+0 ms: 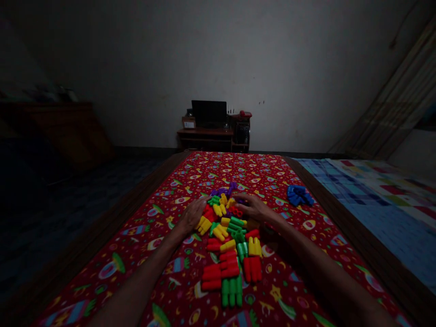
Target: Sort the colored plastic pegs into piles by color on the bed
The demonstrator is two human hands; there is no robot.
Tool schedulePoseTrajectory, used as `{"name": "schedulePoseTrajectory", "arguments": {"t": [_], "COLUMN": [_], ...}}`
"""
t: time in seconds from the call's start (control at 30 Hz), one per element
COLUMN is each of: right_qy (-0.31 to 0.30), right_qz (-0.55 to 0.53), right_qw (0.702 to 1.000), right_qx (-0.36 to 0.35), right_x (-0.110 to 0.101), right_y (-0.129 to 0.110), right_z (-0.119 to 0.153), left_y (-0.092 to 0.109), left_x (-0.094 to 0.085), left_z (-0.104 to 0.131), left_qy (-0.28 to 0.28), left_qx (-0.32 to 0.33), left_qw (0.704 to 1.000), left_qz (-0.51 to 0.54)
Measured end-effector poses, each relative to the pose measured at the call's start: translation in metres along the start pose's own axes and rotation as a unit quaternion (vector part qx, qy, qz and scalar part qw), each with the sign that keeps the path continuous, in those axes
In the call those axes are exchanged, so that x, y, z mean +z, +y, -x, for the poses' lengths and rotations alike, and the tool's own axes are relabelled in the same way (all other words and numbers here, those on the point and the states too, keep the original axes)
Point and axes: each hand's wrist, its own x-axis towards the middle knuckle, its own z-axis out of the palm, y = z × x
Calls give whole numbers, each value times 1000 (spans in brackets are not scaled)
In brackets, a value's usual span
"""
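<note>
A pile of plastic building blocks lies on the red patterned cloth, with my hands on either side of it. My left hand (195,215) rests flat along the pile's left edge, fingers stretched forward, beside red blocks (210,213) and a yellow block (203,225). At the upper right of the pile, my right hand (252,208) is loosely curved, thumb and fingers apart, around a purple block (241,201) and near a red one (235,211). More purple blocks (221,191) sit at the far side. Green blocks (232,292) and red blocks (211,277) lie nearer me.
A separate group of blue blocks (299,195) lies on the right of the cloth (238,168). The bed-like surface has brown side edges (306,175). Beyond it stands a low desk (204,131) with a monitor (209,113). A checked bedspread (357,204) lies right.
</note>
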Motion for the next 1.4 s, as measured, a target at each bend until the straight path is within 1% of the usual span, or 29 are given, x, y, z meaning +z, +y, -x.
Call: {"name": "schedulePoseTrajectory", "arguments": {"t": [0.07, 0.1, 0.23, 0.3, 0.4, 0.5, 0.57, 0.63, 0.7, 0.77, 0.8, 0.83, 0.9, 0.97, 1.13, 1.2, 1.23, 1.3, 1.33, 1.4], "right_qy": [2, 15, 105, 145, 198, 229, 227, 191, 109, 21, -8, -22, -10, 22, 157, 191, 202, 206, 197, 152], "right_qz": [47, 73, 149, 185, 242, 275, 274, 247, 206, 177, 172, 174, 192, 221, 281, 275, 263, 222, 199, 165], "right_qw": [999, 996, 979, 967, 943, 926, 931, 950, 972, 982, 982, 982, 980, 975, 946, 941, 943, 952, 960, 974], "right_qx": [27, 42, 94, 102, 111, 116, 86, 30, -28, -67, -75, -74, -52, -18, 39, 39, 37, 31, 29, 28], "right_x": [-13, -19, -40, -49, -58, -57, -52, -42, -32, -22, -19, -17, -18, -23, -44, -47, -47, -42, -38, -27], "right_y": [5, 8, 30, 45, 67, 80, 78, 68, 53, 39, 33, 30, 30, 37, 67, 70, 67, 57, 49, 34], "right_z": [3, 3, 3, 5, 9, 11, 9, 5, 0, -4, -5, -6, -6, -4, 6, 9, 8, 3, -1, -15], "left_y": [1, 2, 5, 6, 7, 8, 10, 12, 15, 16, 17, 17, 17, 17, 17, 15, 14, 11, 10, 7], "left_x": [-1, -2, -4, -5, -6, -7, -8, -8, -9, -10, -10, -10, -10, -10, -10, -10, -9, -8, -7, -6], "left_z": [0, -1, -1, -2, -1, 0, 1, 1, 1, 1, 1, 1, 1, 2, 2, 1, 1, 1, 1, 1], "left_qy": [1, 4, 5, 3, -2, -7, -8, -8, -8, -8, -8, -8, -9, -10, -5, -5, -3, -1, 1, 4], "left_qx": [-4, -7, -9, -12, -23, -24, -27, -33, -36, -37, -38, -40, -45, -45, -37, -31, -27, -17, -14, -12], "left_qw": [1000, 1000, 1000, 1000, 1000, 1000, 999, 999, 999, 999, 999, 999, 999, 999, 999, 999, 999, 999, 999, 999], "left_qz": [-4, -4, -1, -6, -11, -17, -21, -22, -20, -18, -17, -16, -15, -11, -12, -19, -23, -29, -32, -34]}}
